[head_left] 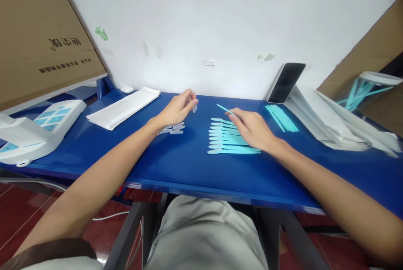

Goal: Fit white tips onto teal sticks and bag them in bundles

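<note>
- Left hand point(178, 108) raised just above the blue counter point(189, 165), fingers pinched on a small clear plastic cap point(194, 107).
- Right hand point(253, 129) resting over the row of turquoise plastic sticks point(225, 140), fingers grasping one turquoise stick point(225, 109) that angles up toward the far left.
- Cap and stick tip close but apart, near the far middle of the counter.
- Small heap of clear caps point(173, 129) lying just near of the left hand.
- Step in hand, by the look of it: bringing cap and stick tip together; next move calls for lining the tip up with the cap's opening and a short, straight push.
- Second bunch of turquoise sticks point(281, 117) to the right, near a propped phone point(286, 82) and a stack of white sleeves point(327, 125).
- White packet point(122, 107) far left; white machine point(37, 129) at the left edge.
- Open blue surface between the hands and along the near edge; wall close behind.
</note>
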Motion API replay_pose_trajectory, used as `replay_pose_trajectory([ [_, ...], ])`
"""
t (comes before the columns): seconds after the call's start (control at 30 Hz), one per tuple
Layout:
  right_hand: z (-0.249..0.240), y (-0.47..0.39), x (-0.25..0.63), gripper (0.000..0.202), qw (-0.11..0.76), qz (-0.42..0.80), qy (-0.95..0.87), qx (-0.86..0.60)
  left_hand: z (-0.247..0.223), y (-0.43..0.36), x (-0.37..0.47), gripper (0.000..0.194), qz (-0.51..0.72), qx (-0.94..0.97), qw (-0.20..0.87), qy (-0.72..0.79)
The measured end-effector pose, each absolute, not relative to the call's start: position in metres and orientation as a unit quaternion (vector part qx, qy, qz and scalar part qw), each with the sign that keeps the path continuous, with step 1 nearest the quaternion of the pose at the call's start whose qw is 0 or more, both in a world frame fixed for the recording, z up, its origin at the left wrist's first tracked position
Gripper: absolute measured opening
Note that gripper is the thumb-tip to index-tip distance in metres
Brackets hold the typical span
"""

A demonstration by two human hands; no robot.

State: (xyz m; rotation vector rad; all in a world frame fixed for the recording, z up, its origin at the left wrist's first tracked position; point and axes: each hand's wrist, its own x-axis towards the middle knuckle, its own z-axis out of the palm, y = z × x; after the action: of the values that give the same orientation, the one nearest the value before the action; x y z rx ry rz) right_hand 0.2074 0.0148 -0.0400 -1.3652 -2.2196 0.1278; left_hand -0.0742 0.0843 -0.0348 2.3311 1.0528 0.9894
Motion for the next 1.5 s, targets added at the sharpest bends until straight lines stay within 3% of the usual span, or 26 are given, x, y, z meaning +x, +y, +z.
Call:
replay_pose_trajectory([
  [0.13,-0.040,0.012,0.207,0.042,0.247,0.038,-0.820,-0.514,-0.041,0.074,-0.051,0.025,0.398,0.796,0.332,0.314],
  [0.23,-0.041,0.014,0.208,0.034,0.266,-0.003,-0.842,-0.469,-0.043,0.068,-0.039,0.024,0.441,0.759,0.367,0.308],
  [0.43,-0.043,0.016,0.209,0.032,0.231,0.021,-0.847,-0.478,-0.047,0.056,-0.026,0.019,0.519,0.720,0.333,0.318],
  [0.83,-0.040,0.010,0.204,0.034,0.183,-0.016,-0.831,-0.525,-0.052,0.050,-0.019,0.011,0.512,0.713,0.356,0.321],
  [1.13,-0.040,0.006,0.199,0.035,0.210,0.009,-0.860,-0.465,-0.050,0.043,-0.016,0.023,0.507,0.751,0.296,0.303],
  [1.5,-0.036,0.009,0.204,0.035,0.192,-0.025,-0.815,-0.545,-0.049,0.044,-0.018,0.029,0.541,0.713,0.328,0.301],
])
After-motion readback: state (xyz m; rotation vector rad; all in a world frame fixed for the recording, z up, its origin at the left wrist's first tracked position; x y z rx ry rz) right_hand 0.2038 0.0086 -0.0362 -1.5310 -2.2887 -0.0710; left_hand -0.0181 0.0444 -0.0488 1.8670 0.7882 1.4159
